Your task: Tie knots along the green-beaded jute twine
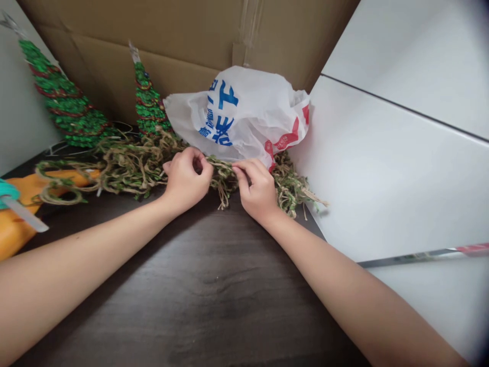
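Note:
A tangled heap of jute twine with small green leaves (130, 165) lies across the far part of a dark wooden tabletop (214, 285). My left hand (186, 179) is closed in a pinch on a strand of this twine. My right hand (256, 189) pinches the same strand a little to the right, so a short length is stretched between the two hands. More of the twine (294, 186) spills out to the right of my right hand.
A crumpled white plastic bag (244, 114) with blue and red print sits behind the hands. Two green sequined cone trees (63, 99) (150, 104) lean against a cardboard sheet (183, 35). An orange object (15, 229) lies at left. White panels (393, 168) stand at right.

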Demonstrator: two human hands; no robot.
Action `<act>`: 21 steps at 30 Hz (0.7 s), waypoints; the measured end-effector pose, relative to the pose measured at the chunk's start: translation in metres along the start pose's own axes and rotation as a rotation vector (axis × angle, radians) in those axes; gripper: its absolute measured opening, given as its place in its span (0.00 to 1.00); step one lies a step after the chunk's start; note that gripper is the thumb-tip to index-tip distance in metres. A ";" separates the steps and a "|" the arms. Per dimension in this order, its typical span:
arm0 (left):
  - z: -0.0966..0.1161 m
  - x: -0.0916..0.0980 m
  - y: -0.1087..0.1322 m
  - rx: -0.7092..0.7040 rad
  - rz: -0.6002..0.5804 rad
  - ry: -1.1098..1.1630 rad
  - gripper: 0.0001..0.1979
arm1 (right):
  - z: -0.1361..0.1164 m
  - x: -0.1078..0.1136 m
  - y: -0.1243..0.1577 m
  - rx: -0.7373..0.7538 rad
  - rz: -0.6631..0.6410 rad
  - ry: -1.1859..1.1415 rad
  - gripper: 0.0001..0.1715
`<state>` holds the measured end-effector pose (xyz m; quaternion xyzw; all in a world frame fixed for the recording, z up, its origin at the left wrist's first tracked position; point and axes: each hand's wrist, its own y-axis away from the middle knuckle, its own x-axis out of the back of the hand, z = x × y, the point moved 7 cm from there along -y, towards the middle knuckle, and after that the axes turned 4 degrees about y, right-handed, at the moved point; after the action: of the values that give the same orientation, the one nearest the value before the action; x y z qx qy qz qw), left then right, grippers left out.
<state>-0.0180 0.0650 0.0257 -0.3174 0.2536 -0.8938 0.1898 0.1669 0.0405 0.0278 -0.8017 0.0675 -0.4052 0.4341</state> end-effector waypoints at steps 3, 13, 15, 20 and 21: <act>-0.017 0.002 -0.005 0.095 0.085 0.084 0.05 | 0.006 -0.002 0.001 -0.043 0.018 0.046 0.24; -0.030 0.001 -0.006 0.070 0.157 0.312 0.05 | 0.016 -0.009 0.004 -0.186 0.006 0.144 0.24; -0.011 0.009 0.001 -0.083 0.176 0.234 0.09 | 0.014 -0.008 0.004 -0.175 0.007 0.139 0.23; 0.033 -0.001 0.022 -0.380 -0.146 0.019 0.16 | 0.004 -0.005 0.003 -0.103 -0.026 0.167 0.21; 0.034 -0.003 0.023 -0.376 -0.181 0.004 0.15 | 0.003 -0.004 0.003 -0.084 -0.022 0.167 0.22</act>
<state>0.0104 0.0368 0.0342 -0.3672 0.3867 -0.8447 0.0455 0.1671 0.0419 0.0227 -0.7835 0.1117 -0.4720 0.3884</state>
